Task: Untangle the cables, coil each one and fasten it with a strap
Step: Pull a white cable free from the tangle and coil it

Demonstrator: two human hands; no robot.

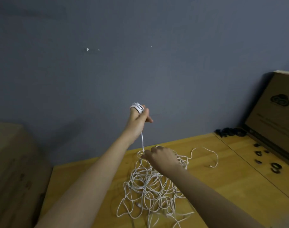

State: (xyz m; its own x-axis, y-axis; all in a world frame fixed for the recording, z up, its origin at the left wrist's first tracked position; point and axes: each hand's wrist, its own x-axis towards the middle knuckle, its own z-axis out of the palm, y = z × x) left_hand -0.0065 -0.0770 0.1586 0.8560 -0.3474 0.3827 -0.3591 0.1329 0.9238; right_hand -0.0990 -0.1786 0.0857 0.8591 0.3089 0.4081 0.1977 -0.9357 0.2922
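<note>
Winding a white cable (142, 140) around raised fingers, the left hand (139, 118) held a small coil (137, 107) above the wooden table (235, 181), while the right hand (160, 156) pinched the taut strand where it left the tangled pile (150, 186). Feeding slack slowly and lifting crossings free, rather than tugging, would likely keep knots from tightening. Black straps (275, 167) lay well apart, near a cardboard box (275, 112).

A wooden table (222, 170) with a yellowish top carries a loose tangle of white cables (150, 188) near its middle, one free end (211, 166) trailing off to the right. A heap of black straps (230, 132) lies at the far right edge, with a few single black straps (276, 167) scattered nearer. A cardboard box (275, 109) stands on the right side.
</note>
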